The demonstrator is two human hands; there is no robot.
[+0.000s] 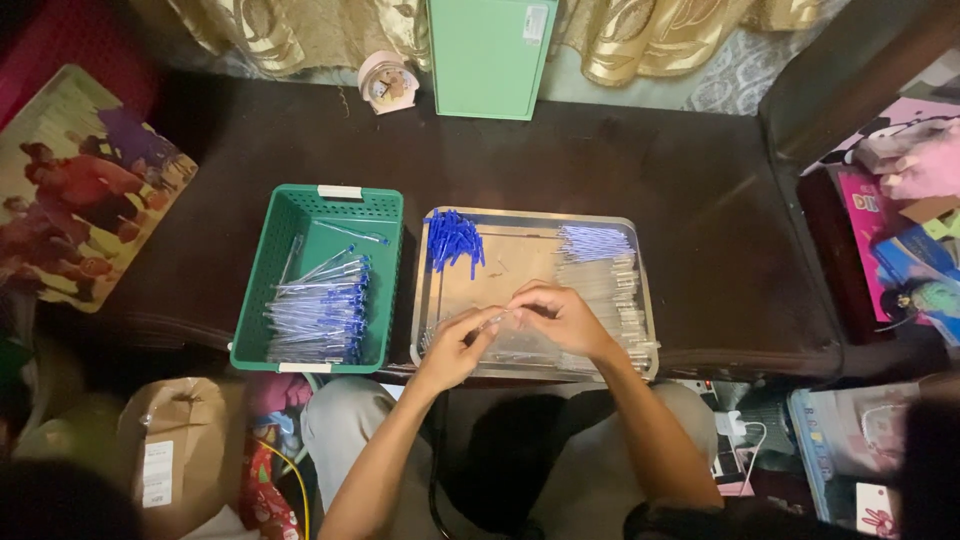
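Observation:
Over a metal tray [430,300], my left hand [458,345] and my right hand [562,315] meet fingertip to fingertip, pinching a thin clear pen tube [500,318] between them. A heap of blue pen caps [453,240] lies in the tray's far left corner. Blue-tipped refills [595,240] and clear barrels [615,290] fill its right side. Left of the tray, a green plastic basket [290,215] holds several assembled clear pens with blue caps [320,315].
The tray and basket sit on a dark table [620,160]. A green box [488,55] and a small pink clock [386,82] stand at the far edge. A printed picture [80,190] lies left. Boxes and bags crowd the floor around my knees.

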